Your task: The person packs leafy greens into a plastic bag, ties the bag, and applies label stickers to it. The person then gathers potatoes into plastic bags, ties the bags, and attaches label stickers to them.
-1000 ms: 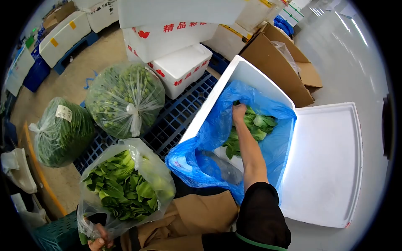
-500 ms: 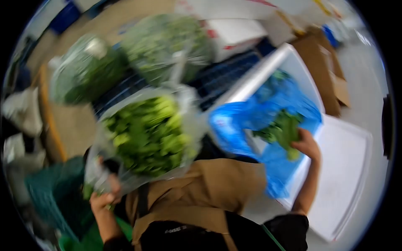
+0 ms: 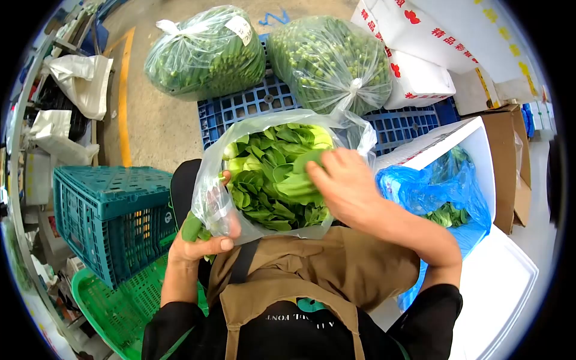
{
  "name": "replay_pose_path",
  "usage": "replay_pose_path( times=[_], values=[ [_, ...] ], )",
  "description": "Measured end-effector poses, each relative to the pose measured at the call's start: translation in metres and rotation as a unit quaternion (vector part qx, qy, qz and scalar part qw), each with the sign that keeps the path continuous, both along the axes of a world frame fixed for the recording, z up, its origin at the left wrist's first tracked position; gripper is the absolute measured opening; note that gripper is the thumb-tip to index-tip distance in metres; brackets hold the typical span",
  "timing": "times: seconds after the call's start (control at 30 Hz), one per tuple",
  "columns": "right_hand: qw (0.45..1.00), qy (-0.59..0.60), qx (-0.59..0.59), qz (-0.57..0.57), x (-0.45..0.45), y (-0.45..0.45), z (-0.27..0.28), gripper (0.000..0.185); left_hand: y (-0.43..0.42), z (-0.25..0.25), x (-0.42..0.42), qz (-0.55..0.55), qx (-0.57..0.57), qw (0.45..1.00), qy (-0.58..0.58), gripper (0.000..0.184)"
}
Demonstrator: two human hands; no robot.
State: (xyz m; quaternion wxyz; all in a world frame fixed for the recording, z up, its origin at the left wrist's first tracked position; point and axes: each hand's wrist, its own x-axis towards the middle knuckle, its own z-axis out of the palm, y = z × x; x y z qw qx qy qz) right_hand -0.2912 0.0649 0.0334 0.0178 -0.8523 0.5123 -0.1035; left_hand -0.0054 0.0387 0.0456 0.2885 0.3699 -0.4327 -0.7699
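An open clear plastic bag (image 3: 209, 174) full of leafy greens (image 3: 264, 174) rests over my lap. My left hand (image 3: 201, 243) grips the bag's near left edge, with a few green leaves poking out beside the thumb. Over the right side of the bag, my right hand (image 3: 345, 180) is closed on a bunch of greens (image 3: 300, 180), its leaves lying against those inside. To the right stands a white foam box (image 3: 485, 162) lined with a blue bag (image 3: 414, 186), with more greens (image 3: 447, 215) in it.
Two tied bags of green vegetables (image 3: 210, 57) (image 3: 333, 66) lie on a blue pallet (image 3: 240, 102). On the left are a teal crate (image 3: 114, 210) and a green basket (image 3: 126, 306). White foam boxes (image 3: 420, 78), a cardboard box (image 3: 507, 162) and a foam lid (image 3: 498, 288) are at the right.
My right hand has come out of the foam box with a bunch of greens and moved left to the clear bag. The view has turned left. My left hand still holds the bag.
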Motion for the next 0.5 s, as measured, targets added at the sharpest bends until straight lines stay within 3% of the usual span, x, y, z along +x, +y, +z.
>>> replay_pose_path(
  times=[0.07, 0.13, 0.17, 0.33, 0.37, 0.4, 0.43, 0.47, 0.5],
  values=[
    [0.995, 0.099, 0.005, 0.017, 0.011, -0.007, -0.069, 0.025, -0.001, -0.003, 0.001, -0.004, -0.006, 1.0, 0.01, 0.103],
    [0.991, 0.097, 0.074, 0.052, 0.02, 0.0, -0.144, 0.023, -0.001, -0.006, 0.003, 0.004, 0.003, 1.0, 0.017, 0.102],
    [0.978, 0.179, 0.053, 0.095, 0.032, 0.002, -0.156, 0.019, -0.002, -0.007, 0.003, 0.0, -0.002, 1.0, 0.014, 0.102],
    [0.989, 0.132, 0.059, 0.039, 0.044, -0.004, -0.137, 0.014, 0.001, -0.005, -0.002, 0.032, -0.024, 0.999, -0.005, 0.1],
    [0.989, 0.104, 0.1, 0.033, 0.043, -0.004, -0.146, 0.013, 0.001, -0.009, -0.001, 0.037, -0.039, 0.999, -0.001, 0.099],
    [0.993, -0.002, 0.112, 0.028, 0.037, -0.005, -0.139, 0.011, 0.003, -0.011, -0.001, 0.052, -0.023, 0.998, 0.008, 0.095],
    [0.984, 0.009, 0.176, 0.035, 0.033, -0.008, -0.126, 0.013, 0.006, -0.017, 0.006, 0.063, -0.002, 0.998, 0.016, 0.091],
    [0.984, -0.015, 0.175, 0.039, 0.023, -0.007, -0.111, 0.023, 0.003, -0.027, 0.018, 0.058, 0.017, 0.998, -0.002, 0.075],
    [0.964, -0.041, 0.257, 0.056, 0.006, -0.007, -0.081, 0.032, 0.0, -0.035, 0.03, 0.053, 0.036, 0.998, -0.02, 0.06]
  ],
)
